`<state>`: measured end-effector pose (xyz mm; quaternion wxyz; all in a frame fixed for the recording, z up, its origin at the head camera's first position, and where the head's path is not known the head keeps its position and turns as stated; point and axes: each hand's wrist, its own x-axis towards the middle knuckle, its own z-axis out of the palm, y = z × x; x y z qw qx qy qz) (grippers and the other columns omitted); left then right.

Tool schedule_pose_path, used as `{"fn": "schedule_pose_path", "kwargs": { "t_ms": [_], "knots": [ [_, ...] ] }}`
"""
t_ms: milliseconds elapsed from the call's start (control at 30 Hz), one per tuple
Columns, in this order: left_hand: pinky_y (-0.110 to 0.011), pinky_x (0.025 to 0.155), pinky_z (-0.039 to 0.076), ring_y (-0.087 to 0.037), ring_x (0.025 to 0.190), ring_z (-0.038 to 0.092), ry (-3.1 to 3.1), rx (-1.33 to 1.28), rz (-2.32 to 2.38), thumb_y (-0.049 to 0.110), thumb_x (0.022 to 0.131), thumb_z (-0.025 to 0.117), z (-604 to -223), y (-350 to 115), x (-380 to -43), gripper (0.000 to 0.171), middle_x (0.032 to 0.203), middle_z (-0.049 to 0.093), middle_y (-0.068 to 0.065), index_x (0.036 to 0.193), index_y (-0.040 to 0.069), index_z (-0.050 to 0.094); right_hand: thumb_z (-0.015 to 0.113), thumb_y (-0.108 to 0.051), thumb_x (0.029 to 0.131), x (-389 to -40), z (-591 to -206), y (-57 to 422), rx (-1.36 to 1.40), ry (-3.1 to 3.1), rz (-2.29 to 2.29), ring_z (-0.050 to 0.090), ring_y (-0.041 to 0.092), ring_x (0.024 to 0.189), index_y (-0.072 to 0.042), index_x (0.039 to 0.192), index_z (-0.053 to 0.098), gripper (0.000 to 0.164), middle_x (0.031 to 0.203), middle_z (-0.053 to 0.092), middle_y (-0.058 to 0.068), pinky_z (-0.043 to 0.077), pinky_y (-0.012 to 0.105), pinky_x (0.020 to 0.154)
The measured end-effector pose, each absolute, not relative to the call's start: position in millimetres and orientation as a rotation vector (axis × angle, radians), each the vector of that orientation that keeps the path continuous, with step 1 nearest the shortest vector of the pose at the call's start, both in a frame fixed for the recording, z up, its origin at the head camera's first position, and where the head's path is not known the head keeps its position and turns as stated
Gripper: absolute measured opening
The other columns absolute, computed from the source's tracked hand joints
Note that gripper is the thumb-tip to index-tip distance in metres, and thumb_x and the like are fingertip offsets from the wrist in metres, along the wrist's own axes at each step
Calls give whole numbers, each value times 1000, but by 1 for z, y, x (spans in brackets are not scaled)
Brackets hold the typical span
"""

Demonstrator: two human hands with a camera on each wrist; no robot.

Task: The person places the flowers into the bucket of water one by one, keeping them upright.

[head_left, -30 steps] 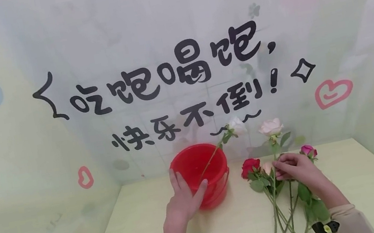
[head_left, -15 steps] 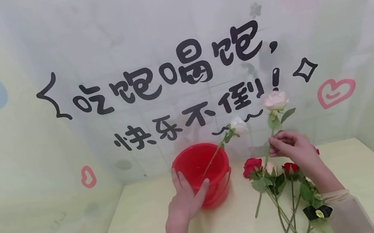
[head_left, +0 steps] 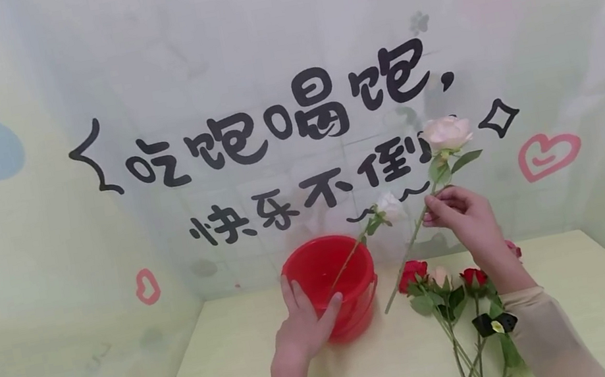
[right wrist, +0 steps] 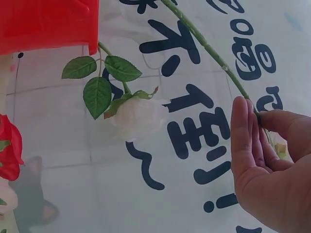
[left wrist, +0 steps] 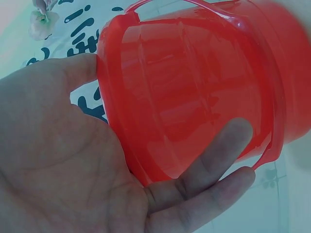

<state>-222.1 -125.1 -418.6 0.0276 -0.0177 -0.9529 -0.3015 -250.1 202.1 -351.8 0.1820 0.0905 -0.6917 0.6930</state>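
Head view: bottom middle, the left hand [head_left: 299, 334], fingers spread, touches the bucket [head_left: 358, 306]; right of centre, the right hand [head_left: 468, 219] pinches a pink rose [head_left: 447, 134].

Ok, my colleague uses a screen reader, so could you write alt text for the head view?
A person's right hand holds up a pale pink rose above a table, while their left hand touches a red bucket holding a white rose. More roses lie to the right, before a wall with black lettering.
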Motion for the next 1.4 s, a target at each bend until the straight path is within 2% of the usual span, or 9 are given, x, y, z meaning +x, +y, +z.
{"fn": "schedule_pose_path", "kwargs": {
  "t_ms": [367, 600, 933, 1233, 1400],
  "knots": [
    [-42, 64, 62, -20, 66, 61, -2943, -59, -931, 57, 92, 70, -419, -125, -221, 116, 158, 34, -28, 165, -6, 6, 74, -16, 100, -260, -341, 193, 158, -1610, 2114, 76, 12, 77, 7, 109, 63, 27, 89, 72, 5, 62, 29, 80],
    [-43, 65, 63, -21, 68, 61, -2936, -59, -928, 57, 92, 70, -418, -126, -223, 116, 158, 33, -27, 165, -6, 6, 72, -11, 101, -273, -338, 182, 182, -1503, 2151, 75, 14, 74, 7, 104, 62, 21, 86, 72, 6, 63, 30, 78],
    [-44, 65, 63, -21, 70, 62, -2941, -46, -957, 56, 91, 73, -422, -124, -223, 118, 153, 39, -27, 165, -5, 4, 72, -12, 101, -286, -349, 174, 125, -1555, 2137, 74, 13, 75, 4, 106, 64, 19, 91, 73, 10, 63, 31, 78],
    [-42, 63, 62, -20, 66, 62, -2938, -46, -944, 58, 93, 69, -419, -124, -220, 117, 156, 37, -28, 165, -6, 4, 70, -10, 102, -293, -365, 152, 208, -1639, 2080, 74, 12, 75, 13, 108, 60, 25, 86, 73, 4, 64, 32, 78],
    [-40, 61, 61, -20, 61, 60, -2937, -77, -928, 60, 94, 65, -419, -125, -220, 114, 162, 28, -29, 165, -8, 7, 70, -7, 102, -294, -372, 138, 221, -1688, 2072, 75, 11, 73, 15, 109, 60, 25, 85, 71, 7, 64, 32, 76]
  ]
}}
